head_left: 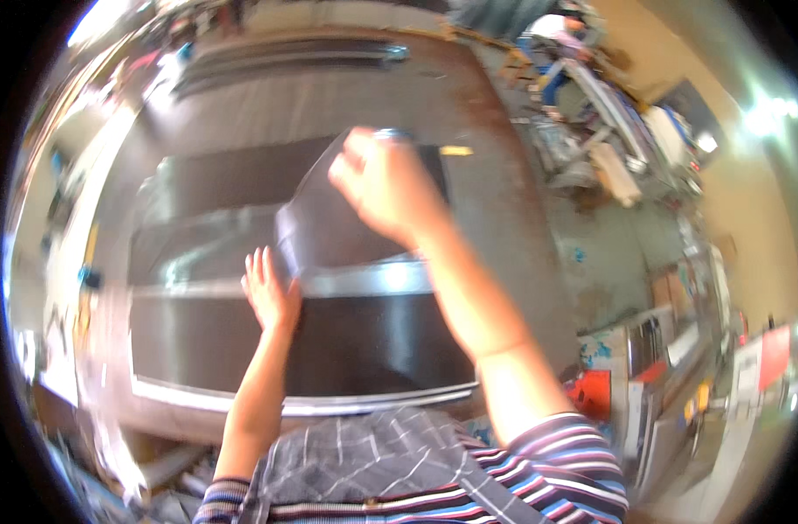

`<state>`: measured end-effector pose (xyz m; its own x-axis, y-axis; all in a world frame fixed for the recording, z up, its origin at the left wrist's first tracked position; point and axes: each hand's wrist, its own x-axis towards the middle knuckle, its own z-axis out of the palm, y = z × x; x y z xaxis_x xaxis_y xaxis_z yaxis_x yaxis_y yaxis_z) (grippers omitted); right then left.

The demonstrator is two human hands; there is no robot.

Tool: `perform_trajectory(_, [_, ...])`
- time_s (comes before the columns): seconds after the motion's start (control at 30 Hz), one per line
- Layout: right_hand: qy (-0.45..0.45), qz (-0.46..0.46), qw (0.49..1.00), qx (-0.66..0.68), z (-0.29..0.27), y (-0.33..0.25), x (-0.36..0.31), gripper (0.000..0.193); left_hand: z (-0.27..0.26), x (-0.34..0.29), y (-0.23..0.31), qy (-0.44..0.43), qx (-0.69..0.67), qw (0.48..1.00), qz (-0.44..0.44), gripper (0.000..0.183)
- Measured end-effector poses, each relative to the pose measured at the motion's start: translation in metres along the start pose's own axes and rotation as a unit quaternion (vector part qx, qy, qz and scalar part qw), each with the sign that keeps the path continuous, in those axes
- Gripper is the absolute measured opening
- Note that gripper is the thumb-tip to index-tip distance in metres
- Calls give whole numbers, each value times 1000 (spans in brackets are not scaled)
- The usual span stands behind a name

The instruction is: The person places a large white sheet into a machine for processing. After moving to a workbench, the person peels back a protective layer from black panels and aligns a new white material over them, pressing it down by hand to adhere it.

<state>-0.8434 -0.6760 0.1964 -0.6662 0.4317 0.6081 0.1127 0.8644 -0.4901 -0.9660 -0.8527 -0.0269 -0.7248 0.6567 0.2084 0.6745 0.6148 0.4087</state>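
Observation:
A large dark sheet point(207, 341) lies flat on a brown workbench point(495, 157). My left hand point(268, 293) presses flat on it with fingers spread, beside the lower corner of a thin dark film point(329, 227) that curls up off the sheet. My right hand point(386, 183) is raised above the sheet and grips the film's lifted upper edge. A shiny strip point(373, 279) runs across the sheet just below the lifted film.
A long metal bar point(285, 57) lies at the bench's far end and a small yellow piece point(456, 150) sits near the sheet's corner. Cluttered machines and boxes point(608, 131) stand on the right. A red object point(595, 389) sits by the floor at lower right.

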Motion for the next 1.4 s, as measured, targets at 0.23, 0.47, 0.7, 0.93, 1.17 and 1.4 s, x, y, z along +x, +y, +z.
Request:
perform_trajectory(0.23, [-69,49,996,17,14,1,99,21,-14,-29,72,-59,-230,893,384,46])
perform_trajectory(0.47, [82,58,993,68,-47,-87,113,25,41,58,16,-204,75,975,53,66])
perform_trajectory(0.7, [246,59,947,199,-200,-66,30,35,30,61,-11,-188,-36,982,1,54])
perform_trajectory(0.93, [217,305,869,324,-228,23,-162,48,-37,131,-13,-41,-962,253,-94,61])
perform_trajectory(1.17, [208,374,587,687,-168,68,-350,46,-31,68,-55,-94,-967,199,-130,38])
perform_trajectory(1.4, [224,405,492,737,-174,70,-373,58,1,41,-109,-55,-976,199,-67,32])
